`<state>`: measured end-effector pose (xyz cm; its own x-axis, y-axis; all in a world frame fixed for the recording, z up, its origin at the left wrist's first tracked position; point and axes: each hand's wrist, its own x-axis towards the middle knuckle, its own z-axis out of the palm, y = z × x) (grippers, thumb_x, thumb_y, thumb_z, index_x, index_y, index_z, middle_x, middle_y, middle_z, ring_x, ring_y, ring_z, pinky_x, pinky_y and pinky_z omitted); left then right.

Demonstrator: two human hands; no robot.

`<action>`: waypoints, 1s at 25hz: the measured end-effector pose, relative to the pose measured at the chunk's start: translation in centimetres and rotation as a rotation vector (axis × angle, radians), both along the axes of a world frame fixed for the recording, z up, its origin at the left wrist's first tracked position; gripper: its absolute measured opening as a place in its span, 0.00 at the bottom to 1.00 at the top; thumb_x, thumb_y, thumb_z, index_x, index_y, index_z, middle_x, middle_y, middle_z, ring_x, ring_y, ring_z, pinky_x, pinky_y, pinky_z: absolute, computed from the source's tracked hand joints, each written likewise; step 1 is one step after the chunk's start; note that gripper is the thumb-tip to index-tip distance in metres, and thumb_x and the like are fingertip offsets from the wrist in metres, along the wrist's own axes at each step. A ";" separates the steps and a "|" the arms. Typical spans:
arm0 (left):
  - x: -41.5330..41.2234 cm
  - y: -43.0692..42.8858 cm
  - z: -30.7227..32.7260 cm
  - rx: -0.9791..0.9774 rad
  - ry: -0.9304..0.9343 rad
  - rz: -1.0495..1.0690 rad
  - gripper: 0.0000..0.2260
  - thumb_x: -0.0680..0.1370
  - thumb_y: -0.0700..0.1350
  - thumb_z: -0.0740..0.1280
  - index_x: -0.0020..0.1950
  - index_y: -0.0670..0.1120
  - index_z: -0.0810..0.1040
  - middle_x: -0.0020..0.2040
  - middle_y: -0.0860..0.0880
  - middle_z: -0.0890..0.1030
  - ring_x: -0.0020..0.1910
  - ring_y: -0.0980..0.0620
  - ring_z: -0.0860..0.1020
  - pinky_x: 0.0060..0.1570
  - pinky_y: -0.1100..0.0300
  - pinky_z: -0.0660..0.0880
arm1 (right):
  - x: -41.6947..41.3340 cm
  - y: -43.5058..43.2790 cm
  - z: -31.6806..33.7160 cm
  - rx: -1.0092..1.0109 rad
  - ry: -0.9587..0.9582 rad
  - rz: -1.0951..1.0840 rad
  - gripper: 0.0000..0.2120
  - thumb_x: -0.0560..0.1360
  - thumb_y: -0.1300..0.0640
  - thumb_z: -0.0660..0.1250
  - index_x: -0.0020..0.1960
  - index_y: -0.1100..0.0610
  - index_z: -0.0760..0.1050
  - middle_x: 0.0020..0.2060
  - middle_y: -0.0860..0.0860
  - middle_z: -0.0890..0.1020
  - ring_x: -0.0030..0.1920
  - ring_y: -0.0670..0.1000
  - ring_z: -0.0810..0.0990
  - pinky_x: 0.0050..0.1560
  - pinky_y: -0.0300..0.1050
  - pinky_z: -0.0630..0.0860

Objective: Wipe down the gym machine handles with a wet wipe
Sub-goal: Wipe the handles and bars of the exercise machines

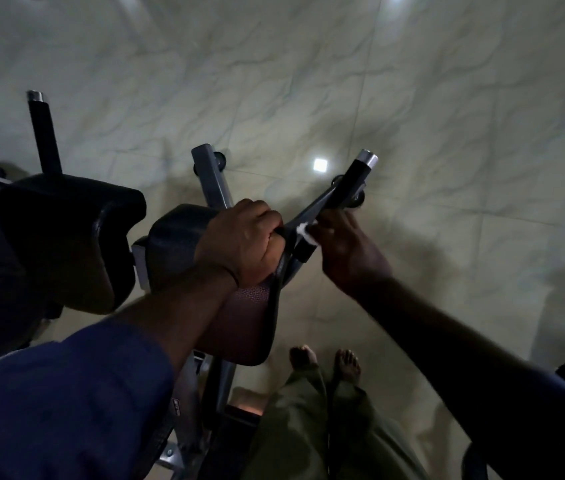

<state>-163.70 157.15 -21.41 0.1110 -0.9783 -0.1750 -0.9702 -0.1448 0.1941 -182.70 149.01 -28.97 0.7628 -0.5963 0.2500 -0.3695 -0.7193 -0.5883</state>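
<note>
Two bare arms reach out from the bottom of the frame toward the middle. The left arm comes from the lower left in a blue sleeve (66,393). The left hand (243,244) is shut in a tight fist, knuckles up, gripping the edge of a dark pad (177,237) and a black strap beside it. The right arm comes in from the lower right and is very dark. The right hand (347,251) has its fingers bent around a small white wet wipe (305,233). It presses the wipe on the black handle (350,185), near the low end of the handle. The two hands are just beside each other. The handle slants up to the right and ends in a shiny silver cap (368,158). A second handle (44,133) with a silver tip stands in the upper left, well apart. A grey metal bar (213,181) sticks up between them. Below, at the bottom middle, two bare feet (326,360) stand on the pale tiled floor (447,98).
</note>
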 end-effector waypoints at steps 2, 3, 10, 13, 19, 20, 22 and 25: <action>0.2 -0.1 -0.2 0.004 0.006 0.000 0.18 0.76 0.52 0.56 0.50 0.46 0.83 0.48 0.47 0.82 0.48 0.44 0.79 0.42 0.49 0.78 | 0.0 -0.6 -0.2 0.007 -0.007 0.027 0.18 0.85 0.60 0.54 0.53 0.64 0.82 0.50 0.61 0.79 0.51 0.62 0.78 0.46 0.57 0.78; 0.2 -0.1 -0.2 0.004 0.011 0.003 0.18 0.76 0.52 0.56 0.50 0.46 0.83 0.48 0.47 0.82 0.49 0.44 0.79 0.42 0.49 0.78 | 0.1 -2.2 0.2 0.009 -0.046 -0.035 0.18 0.85 0.59 0.56 0.50 0.64 0.82 0.48 0.62 0.80 0.49 0.63 0.79 0.47 0.57 0.79; 0.2 -0.1 -0.1 0.000 0.016 -0.020 0.19 0.75 0.52 0.56 0.49 0.44 0.84 0.48 0.46 0.83 0.48 0.42 0.80 0.41 0.49 0.78 | -1.4 -11.3 3.5 -0.336 -0.171 -0.447 0.10 0.84 0.64 0.61 0.53 0.64 0.81 0.50 0.60 0.81 0.51 0.60 0.79 0.56 0.48 0.77; 0.2 -0.2 -0.2 -0.005 -0.002 -0.006 0.18 0.75 0.52 0.57 0.48 0.45 0.84 0.47 0.47 0.82 0.48 0.43 0.80 0.39 0.50 0.79 | -0.6 -8.3 1.0 -0.332 -0.024 -0.242 0.10 0.80 0.68 0.63 0.57 0.62 0.81 0.55 0.60 0.81 0.56 0.64 0.77 0.60 0.53 0.76; 0.3 0.0 -0.4 -0.007 0.002 -0.001 0.17 0.75 0.51 0.58 0.49 0.46 0.84 0.48 0.48 0.82 0.49 0.44 0.79 0.42 0.50 0.78 | 0.0 -4.4 -0.8 -0.111 -0.051 -0.280 0.18 0.75 0.71 0.65 0.61 0.59 0.82 0.60 0.60 0.78 0.59 0.62 0.74 0.61 0.52 0.75; 0.3 0.0 -0.4 -0.003 0.000 -0.009 0.17 0.76 0.51 0.58 0.49 0.46 0.84 0.48 0.48 0.82 0.49 0.45 0.79 0.43 0.50 0.78 | 0.0 -2.5 -0.9 -0.077 -0.074 -0.243 0.16 0.77 0.70 0.65 0.62 0.60 0.82 0.59 0.61 0.78 0.58 0.61 0.74 0.60 0.50 0.74; 0.3 0.0 -0.4 -0.001 -0.001 -0.017 0.16 0.76 0.51 0.58 0.50 0.46 0.83 0.48 0.48 0.82 0.49 0.45 0.79 0.44 0.49 0.78 | -0.2 1.3 -1.2 -0.003 -0.045 -0.074 0.15 0.82 0.65 0.59 0.65 0.61 0.80 0.58 0.59 0.78 0.58 0.59 0.75 0.59 0.48 0.75; 0.3 0.0 -0.5 -0.010 -0.008 -0.008 0.16 0.76 0.50 0.58 0.49 0.45 0.83 0.48 0.48 0.81 0.49 0.45 0.78 0.44 0.48 0.78 | -1.3 0.2 -2.0 -0.124 0.060 0.190 0.22 0.85 0.62 0.48 0.69 0.62 0.76 0.61 0.60 0.78 0.60 0.60 0.75 0.54 0.54 0.80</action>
